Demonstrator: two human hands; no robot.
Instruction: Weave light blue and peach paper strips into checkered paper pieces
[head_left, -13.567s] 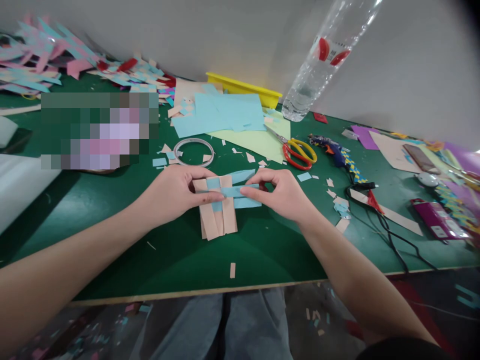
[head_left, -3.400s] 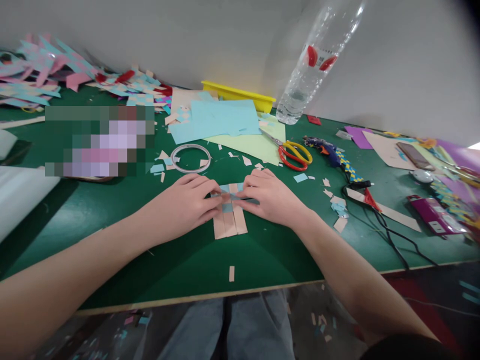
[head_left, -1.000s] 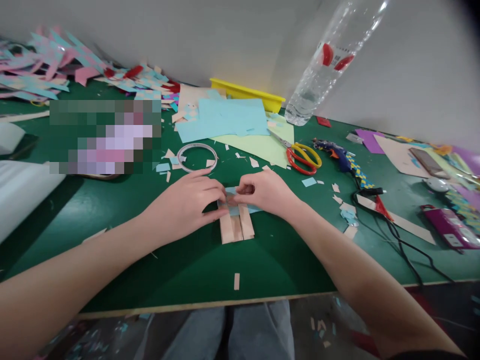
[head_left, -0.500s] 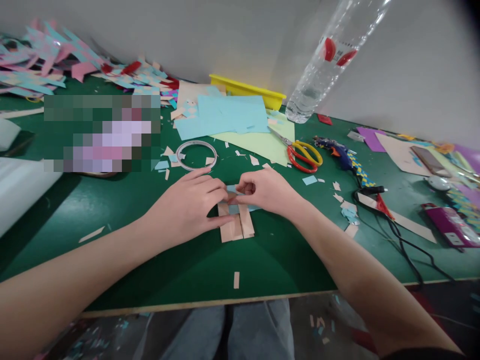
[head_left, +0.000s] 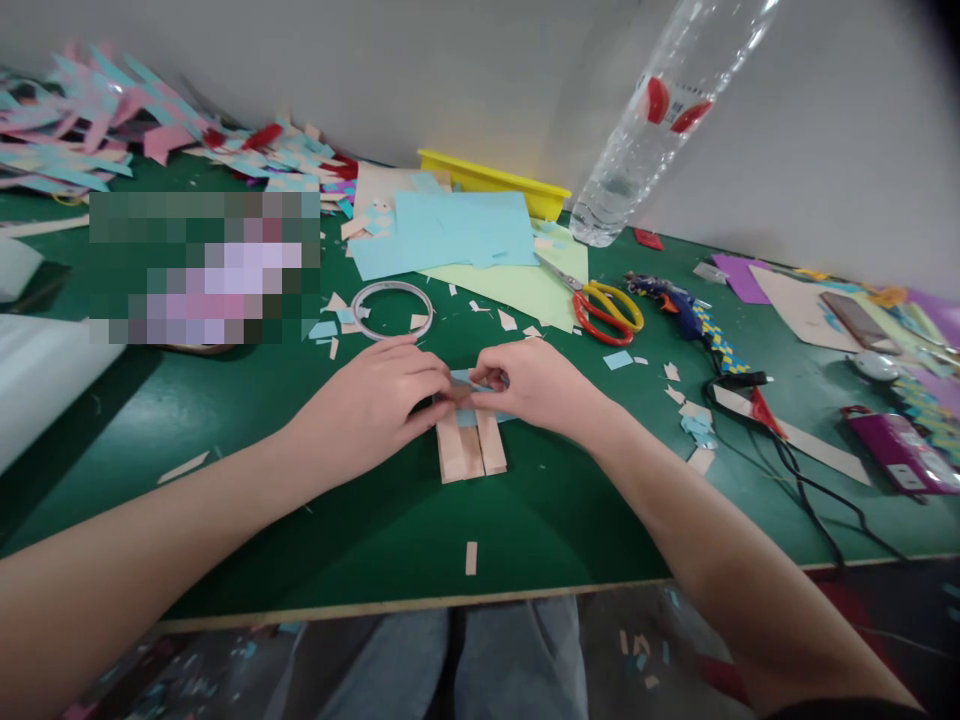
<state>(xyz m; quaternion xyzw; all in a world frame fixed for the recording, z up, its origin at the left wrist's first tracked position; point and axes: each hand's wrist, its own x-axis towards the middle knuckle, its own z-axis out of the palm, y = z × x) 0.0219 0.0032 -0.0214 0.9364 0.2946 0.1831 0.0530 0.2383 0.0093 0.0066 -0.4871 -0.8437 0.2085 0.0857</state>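
Observation:
A small piece of interlaced paper strips lies flat on the green table in the middle of the head view. Peach paper strips (head_left: 471, 455) point toward me, and a light blue paper strip (head_left: 466, 416) crosses them. My left hand (head_left: 379, 395) comes from the left, thumb and fingers closed at the upper left of the piece. My right hand (head_left: 534, 385) pinches at the upper right, its fingers curled. Between them the fingertips hide the strips' upper ends. A short loose peach paper strip (head_left: 471, 558) lies nearer the table edge.
Beyond the hands are a tape roll (head_left: 392, 284), scissors (head_left: 606, 310), blue paper sheets (head_left: 465, 225) and a yellow tray (head_left: 495, 180). A plastic bottle (head_left: 637, 140) stands at the back. Paper scraps, black cable (head_left: 801, 480) and a purple box (head_left: 900, 450) lie right. Paper strips (head_left: 112, 110) heap back left.
My left thumb has drawn up from the peach strips toward the fingertips, uncovering more of them. My right hand stays almost in place.

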